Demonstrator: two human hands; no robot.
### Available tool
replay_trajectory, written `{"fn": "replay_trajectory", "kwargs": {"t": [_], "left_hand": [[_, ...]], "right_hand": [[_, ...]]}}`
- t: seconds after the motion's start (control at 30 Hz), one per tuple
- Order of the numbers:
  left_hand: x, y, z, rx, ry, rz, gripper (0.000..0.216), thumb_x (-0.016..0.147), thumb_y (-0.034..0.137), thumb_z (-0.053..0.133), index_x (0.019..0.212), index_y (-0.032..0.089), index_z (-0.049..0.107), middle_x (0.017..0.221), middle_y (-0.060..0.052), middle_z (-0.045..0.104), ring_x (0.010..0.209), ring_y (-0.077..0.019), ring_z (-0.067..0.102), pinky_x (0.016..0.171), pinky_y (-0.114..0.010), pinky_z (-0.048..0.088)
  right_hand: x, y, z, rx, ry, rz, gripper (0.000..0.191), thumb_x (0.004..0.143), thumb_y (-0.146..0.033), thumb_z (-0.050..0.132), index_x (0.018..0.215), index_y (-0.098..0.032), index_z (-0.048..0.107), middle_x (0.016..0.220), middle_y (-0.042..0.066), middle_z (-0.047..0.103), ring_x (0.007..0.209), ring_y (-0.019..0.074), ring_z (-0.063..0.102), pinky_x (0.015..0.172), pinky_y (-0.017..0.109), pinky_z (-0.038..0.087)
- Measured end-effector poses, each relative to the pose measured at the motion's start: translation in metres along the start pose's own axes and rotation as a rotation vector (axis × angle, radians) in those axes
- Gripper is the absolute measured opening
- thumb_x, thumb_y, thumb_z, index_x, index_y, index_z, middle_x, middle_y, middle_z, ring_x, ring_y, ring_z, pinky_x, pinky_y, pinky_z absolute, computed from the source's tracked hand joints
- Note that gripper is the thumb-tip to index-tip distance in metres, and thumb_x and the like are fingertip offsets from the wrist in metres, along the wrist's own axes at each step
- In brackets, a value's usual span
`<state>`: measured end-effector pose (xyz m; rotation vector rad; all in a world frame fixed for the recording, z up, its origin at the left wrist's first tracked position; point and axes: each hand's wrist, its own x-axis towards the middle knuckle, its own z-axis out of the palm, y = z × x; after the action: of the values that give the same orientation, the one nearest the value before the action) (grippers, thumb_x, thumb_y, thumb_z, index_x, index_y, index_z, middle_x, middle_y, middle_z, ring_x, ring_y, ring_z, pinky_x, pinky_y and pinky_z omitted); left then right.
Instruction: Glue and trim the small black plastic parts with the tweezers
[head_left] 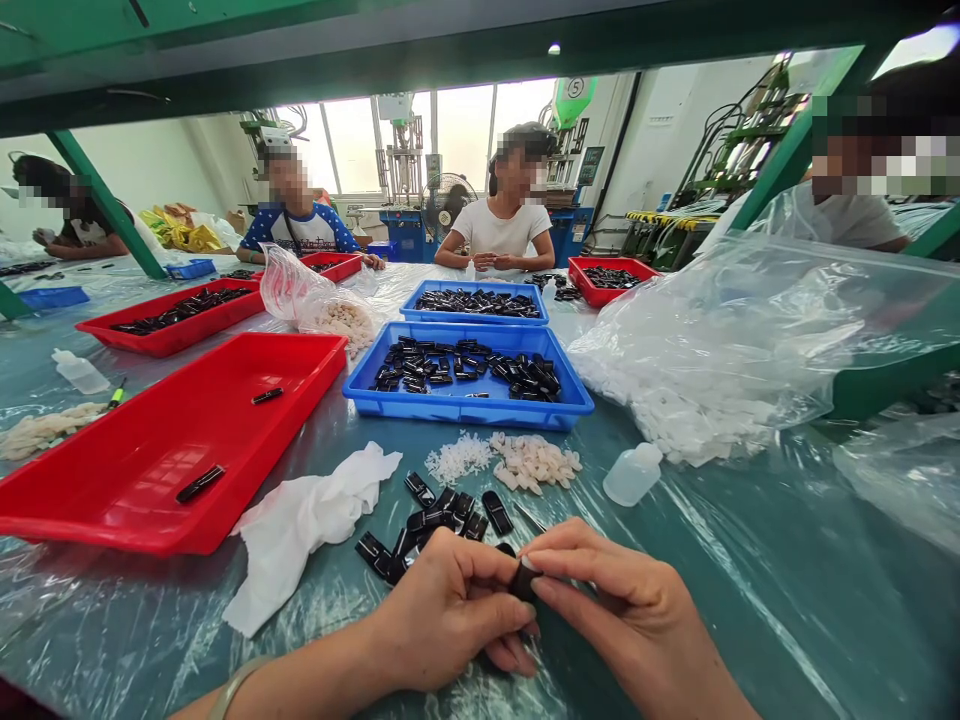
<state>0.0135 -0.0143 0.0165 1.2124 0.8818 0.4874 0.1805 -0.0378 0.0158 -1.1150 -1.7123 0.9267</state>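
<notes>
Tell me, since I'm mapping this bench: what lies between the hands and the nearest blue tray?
In the head view, a heap of black parts, then white pellets and cream pieces lie between the hands and the blue tray.

Loose parts (pixel 431 525) before the near tray (pixel 375 385), cloth (pixel 300 525) left, bottle (pixel 632 473) right.

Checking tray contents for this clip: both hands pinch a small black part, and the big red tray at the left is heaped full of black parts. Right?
Not quite. The head view shows the red tray holding only two black parts. The left hand and right hand do pinch a small black part.
</notes>
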Motion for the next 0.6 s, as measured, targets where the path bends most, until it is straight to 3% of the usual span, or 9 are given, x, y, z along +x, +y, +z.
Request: {"fn": "replay_trajectory", "kwargs": {"t": [0.43,0.6], "left_hand": [[0.0006,-0.0023,-0.0011,0.009,0.009,-0.003,0.011,0.069,0.02,0.056,0.066,0.01,0.06,0.052,-0.001,0.059,0.052,-0.0117,0.062,0.053,-0.018,0.05],[0.004,0.0024,-0.0058,-0.056,0.031,0.014,0.017,0.069,0.026,0.062,0.07,0.009,0.064,0.055,-0.003,0.061,0.055,-0.0135,0.064,0.053,-0.018,0.049]], "right_hand": [[0.0,0.0031,0.0016,-0.034,-0.004,-0.013,0.015,0.08,-0.021,0.057,0.074,-0.025,0.07,0.079,0.002,0.063,0.072,0.015,0.062,0.066,0.023,0.051],[0.0002,0.0075,0.0022,-0.05,0.019,-0.033,0.02,0.082,-0.024,0.056,0.096,-0.026,0.07,0.093,0.005,0.065,0.083,0.0177,0.063,0.072,0.026,0.053]]}}
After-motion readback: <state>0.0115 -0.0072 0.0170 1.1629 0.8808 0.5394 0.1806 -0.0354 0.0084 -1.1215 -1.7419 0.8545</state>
